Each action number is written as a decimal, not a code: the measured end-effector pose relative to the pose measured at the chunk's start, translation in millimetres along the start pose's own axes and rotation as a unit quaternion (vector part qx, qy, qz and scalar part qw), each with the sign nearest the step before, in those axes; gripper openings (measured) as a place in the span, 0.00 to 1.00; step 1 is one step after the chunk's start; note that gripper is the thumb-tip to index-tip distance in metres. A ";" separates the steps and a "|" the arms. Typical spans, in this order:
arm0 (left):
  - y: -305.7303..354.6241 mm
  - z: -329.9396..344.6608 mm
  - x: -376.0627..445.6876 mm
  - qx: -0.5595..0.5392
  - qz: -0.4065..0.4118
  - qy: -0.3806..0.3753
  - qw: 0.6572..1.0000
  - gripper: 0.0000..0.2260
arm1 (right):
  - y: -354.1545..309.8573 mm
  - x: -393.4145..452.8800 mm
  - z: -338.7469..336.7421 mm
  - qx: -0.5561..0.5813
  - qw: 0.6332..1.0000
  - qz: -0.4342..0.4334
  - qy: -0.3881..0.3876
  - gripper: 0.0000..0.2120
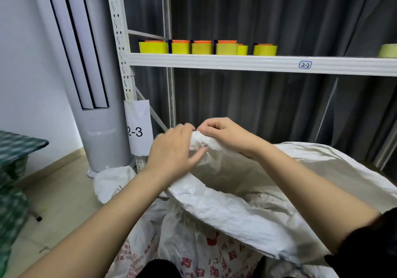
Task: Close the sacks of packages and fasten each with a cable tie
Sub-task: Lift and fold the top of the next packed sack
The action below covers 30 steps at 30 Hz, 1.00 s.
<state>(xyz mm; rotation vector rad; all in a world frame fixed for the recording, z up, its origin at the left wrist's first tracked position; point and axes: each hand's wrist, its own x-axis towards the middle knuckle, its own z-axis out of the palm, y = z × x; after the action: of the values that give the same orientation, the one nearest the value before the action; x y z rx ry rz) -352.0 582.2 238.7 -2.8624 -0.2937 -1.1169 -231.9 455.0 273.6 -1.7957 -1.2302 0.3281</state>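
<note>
- White woven plastic made up the sack point(247, 209), which stood low in the middle of the view with its mouth gaping wide and its rim rolled outward; red printed characters ran across its lower front, too creased to read.
- At the far left corner of the rim, a gathered bunch of the sack's edge was raised between both hands.
- The right hand point(221, 132) reached in from the right with its forearm lying across the open mouth; its fingers were curled down over the top of the bunched fabric, pinching it.
- The left hand point(175, 148) came from the lower left, back of the hand toward the camera, thumb stretched along the near side of the bunch and fingers wrapped round its far side, gripping it just beside the right hand.
- A second white sack point(111, 183) lay slumped on the floor to the left, near the shelf post.
- Behind stood a white metal shelving unit point(214, 62) whose beam carried a small label reading "2-2"; a paper sheet point(138, 127) on its post read "2-3".
- Yellow tape rolls point(199, 47) with orange cores lined the shelf, before a dark grey curtain point(268, 110).
- A tall grey floor-standing air conditioner point(94, 84) stood at the left, with a green checked cloth point(17, 146) at the frame's left edge.
</note>
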 end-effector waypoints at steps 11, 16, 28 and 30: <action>-26.3 20.3 16.9 -0.424 -0.112 -0.181 0.880 0.25 | 34.3 -25.2 -0.2 -0.588 0.747 -0.219 0.220 0.16; -32.9 19.0 12.2 -0.260 0.000 -0.172 0.950 0.16 | 21.0 -20.7 -20.5 -0.169 0.982 -0.016 0.081 0.15; -48.0 26.7 2.1 0.018 0.183 -0.023 0.983 0.22 | 24.4 -20.1 -42.7 0.164 0.978 0.113 -0.057 0.13; -23.3 23.1 3.8 -0.029 0.143 0.011 0.989 0.27 | 16.1 -15.1 -37.5 0.146 0.982 0.111 -0.051 0.13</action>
<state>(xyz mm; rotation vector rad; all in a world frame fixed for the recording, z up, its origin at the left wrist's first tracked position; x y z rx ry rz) -338.5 608.4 223.8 -2.8198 0.1494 -1.1151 -205.1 421.0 277.7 -1.6768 -0.9914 0.6991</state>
